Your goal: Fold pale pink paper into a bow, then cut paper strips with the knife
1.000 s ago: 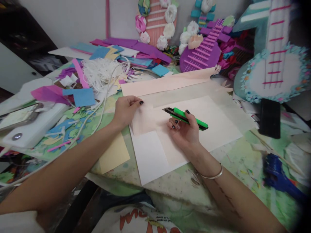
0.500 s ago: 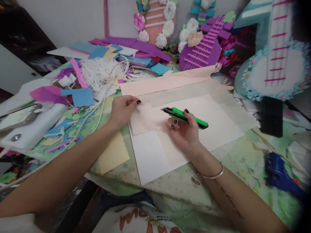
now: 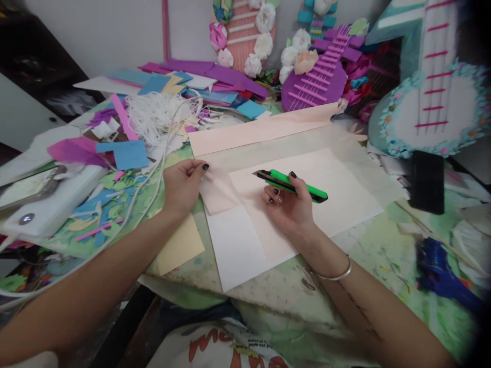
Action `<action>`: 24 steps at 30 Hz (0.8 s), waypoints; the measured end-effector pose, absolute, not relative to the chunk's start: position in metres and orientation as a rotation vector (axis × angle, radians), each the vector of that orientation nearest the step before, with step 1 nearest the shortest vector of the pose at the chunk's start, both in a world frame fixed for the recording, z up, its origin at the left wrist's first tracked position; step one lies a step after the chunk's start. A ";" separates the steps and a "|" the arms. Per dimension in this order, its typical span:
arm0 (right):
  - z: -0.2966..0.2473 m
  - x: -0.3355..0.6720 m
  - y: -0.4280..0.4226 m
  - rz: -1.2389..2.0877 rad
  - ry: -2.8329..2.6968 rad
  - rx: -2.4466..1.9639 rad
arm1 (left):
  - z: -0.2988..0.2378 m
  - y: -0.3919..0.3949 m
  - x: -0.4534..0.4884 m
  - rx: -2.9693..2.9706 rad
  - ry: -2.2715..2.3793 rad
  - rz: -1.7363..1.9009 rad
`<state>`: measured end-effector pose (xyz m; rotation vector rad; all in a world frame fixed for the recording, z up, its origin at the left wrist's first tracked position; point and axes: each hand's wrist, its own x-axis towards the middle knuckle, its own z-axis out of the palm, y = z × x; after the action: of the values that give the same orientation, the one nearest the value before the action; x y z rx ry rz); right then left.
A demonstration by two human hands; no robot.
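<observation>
My left hand [image 3: 183, 186] pinches the upper left corner of a small pale pink piece of paper [image 3: 220, 198], lifting it a little. In my right hand [image 3: 293, 207] is a green and black utility knife [image 3: 291, 186], its blade out and pointing left, held above the paper. Beneath lies a larger pale pink sheet [image 3: 326, 204], with the right wrist resting over its lower part. A white sheet [image 3: 233, 245] shows from under the pink papers at the front left. A yellow sheet [image 3: 182, 245] lies partly below my left wrist.
A white cable [image 3: 159, 176] runs across the left side past white string [image 3: 161, 115] and paper scraps. A black phone [image 3: 427, 181] and a blue glue gun [image 3: 441, 273] lie at the right. Paper guitars, one purple [image 3: 316, 84], stand behind a pink strip [image 3: 264, 128].
My left hand has moved left and slightly down, drawing the small pink paper with it. My right hand with the utility knife has stayed almost still.
</observation>
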<state>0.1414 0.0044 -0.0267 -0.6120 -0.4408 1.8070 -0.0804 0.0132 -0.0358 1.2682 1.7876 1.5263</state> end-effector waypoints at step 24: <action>-0.024 0.140 0.001 1.783 -0.475 -0.639 | -0.023 0.009 -0.079 2.171 1.724 1.299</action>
<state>0.1400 0.0007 -0.0240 -0.6390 -0.4750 1.7833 -0.0789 0.0088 -0.0231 2.1712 1.7244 1.2990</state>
